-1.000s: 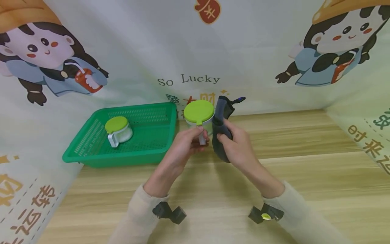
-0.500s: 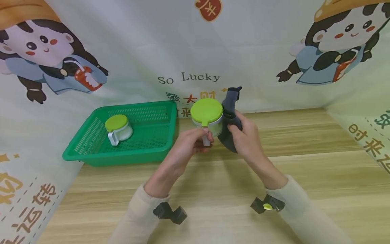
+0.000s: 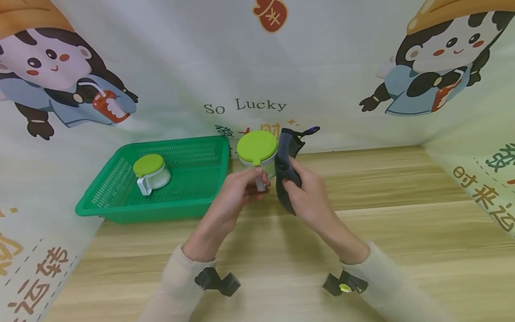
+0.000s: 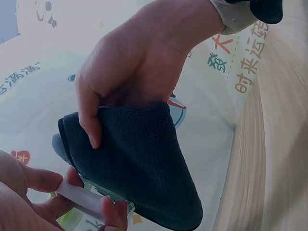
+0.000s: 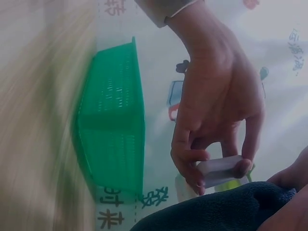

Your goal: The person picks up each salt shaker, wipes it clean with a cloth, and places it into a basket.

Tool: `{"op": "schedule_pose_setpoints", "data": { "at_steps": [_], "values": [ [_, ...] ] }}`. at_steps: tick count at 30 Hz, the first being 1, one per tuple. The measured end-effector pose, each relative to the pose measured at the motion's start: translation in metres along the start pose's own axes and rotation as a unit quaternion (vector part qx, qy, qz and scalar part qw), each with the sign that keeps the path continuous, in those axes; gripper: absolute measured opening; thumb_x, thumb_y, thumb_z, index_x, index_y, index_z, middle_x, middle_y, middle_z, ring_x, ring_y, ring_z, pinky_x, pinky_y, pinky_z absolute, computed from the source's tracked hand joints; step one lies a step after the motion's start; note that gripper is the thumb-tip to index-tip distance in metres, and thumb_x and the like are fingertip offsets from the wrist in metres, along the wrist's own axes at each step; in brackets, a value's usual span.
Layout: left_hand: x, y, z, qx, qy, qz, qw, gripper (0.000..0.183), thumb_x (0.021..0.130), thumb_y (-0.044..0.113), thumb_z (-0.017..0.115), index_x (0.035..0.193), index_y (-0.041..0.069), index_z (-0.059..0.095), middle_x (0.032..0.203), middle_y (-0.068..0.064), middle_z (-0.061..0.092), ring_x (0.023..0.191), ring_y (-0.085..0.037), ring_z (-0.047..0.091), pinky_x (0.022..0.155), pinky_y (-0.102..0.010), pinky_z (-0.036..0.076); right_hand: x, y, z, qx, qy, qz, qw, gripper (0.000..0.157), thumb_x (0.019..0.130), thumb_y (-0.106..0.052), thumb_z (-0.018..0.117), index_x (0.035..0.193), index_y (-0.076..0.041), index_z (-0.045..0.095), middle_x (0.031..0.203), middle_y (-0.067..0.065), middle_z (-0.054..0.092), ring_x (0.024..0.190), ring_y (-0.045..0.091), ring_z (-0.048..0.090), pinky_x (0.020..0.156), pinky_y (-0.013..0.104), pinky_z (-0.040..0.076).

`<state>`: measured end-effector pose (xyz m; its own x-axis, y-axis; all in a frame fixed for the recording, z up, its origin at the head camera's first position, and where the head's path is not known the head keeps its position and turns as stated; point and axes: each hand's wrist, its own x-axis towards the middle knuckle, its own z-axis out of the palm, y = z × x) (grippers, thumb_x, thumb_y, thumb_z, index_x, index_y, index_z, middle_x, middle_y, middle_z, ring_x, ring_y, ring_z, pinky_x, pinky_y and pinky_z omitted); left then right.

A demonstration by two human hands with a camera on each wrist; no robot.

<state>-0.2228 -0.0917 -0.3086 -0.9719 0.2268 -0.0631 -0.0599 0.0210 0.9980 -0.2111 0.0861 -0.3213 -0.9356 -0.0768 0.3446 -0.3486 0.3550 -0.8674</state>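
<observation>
In the head view my left hand (image 3: 241,188) grips the white handle (image 3: 260,182) of a clear seasoning jar with a lime-green lid (image 3: 257,146). The jar is held up above the table, its lid down. My right hand (image 3: 310,192) pinches a folded dark grey-blue cloth (image 3: 284,179) against the jar's right side. A small loop strap sticks out from the cloth's top. Seen from the left wrist, the cloth (image 4: 139,163) hides most of the jar's body. The right wrist view has the left fingers curled about the handle (image 5: 219,171).
At the left stands a green slotted basket (image 3: 161,215) with a second green-lidded jar (image 3: 161,177) inside. The wooden table (image 3: 362,232) runs to a printed cloth backdrop (image 3: 334,80) behind and at both sides.
Jar and cloth shifted right by half a second ago, then came back left. The cloth's upper part and strap tipped over and back again. Both hands kept their hold; the basket stayed put.
</observation>
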Motion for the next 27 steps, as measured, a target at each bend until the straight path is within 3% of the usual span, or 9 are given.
{"op": "schedule_pose_setpoints", "data": {
  "at_steps": [9,15,20,27],
  "values": [
    [-0.003,0.004,-0.002,0.032,-0.028,0.010,0.9991,0.031,0.107,0.029,0.047,0.091,0.006,0.061,0.098,-0.006,0.065,0.091,-0.020,0.064,0.079,-0.028,0.053,0.011,0.008,-0.014,0.045,0.023,0.013,0.999,0.045,0.095,-0.003,0.051,0.138,-0.008,0.064,0.122,0.023,0.070,0.110,0.034,0.066,0.100,0.048,0.050],
    [-0.004,0.004,-0.001,0.023,-0.034,0.010,0.9991,0.031,0.106,0.027,0.047,0.087,0.007,0.058,0.093,-0.007,0.067,0.090,-0.019,0.065,0.080,-0.030,0.053,0.014,0.005,-0.021,0.044,0.027,0.005,0.999,0.042,0.093,0.001,0.050,0.132,-0.004,0.066,0.118,0.024,0.070,0.103,0.031,0.062,0.097,0.042,0.048],
    [-0.004,0.002,0.002,-0.004,-0.013,0.012,0.9998,0.031,0.107,0.027,0.046,0.085,0.008,0.057,0.091,-0.006,0.066,0.088,-0.018,0.064,0.077,-0.029,0.051,0.006,-0.003,-0.016,0.012,0.012,-0.017,1.000,0.042,0.093,0.001,0.051,0.131,-0.004,0.067,0.115,0.022,0.073,0.097,0.029,0.065,0.090,0.042,0.053],
    [-0.003,-0.002,0.001,-0.012,0.017,0.012,0.9997,0.030,0.108,0.028,0.046,0.093,0.005,0.058,0.093,-0.003,0.062,0.091,-0.019,0.062,0.075,-0.027,0.050,-0.005,-0.007,-0.001,-0.026,-0.033,-0.019,0.999,0.058,0.092,-0.001,0.055,0.150,-0.008,0.053,0.137,0.023,0.066,0.109,0.033,0.069,0.095,0.047,0.055]
  ]
}}
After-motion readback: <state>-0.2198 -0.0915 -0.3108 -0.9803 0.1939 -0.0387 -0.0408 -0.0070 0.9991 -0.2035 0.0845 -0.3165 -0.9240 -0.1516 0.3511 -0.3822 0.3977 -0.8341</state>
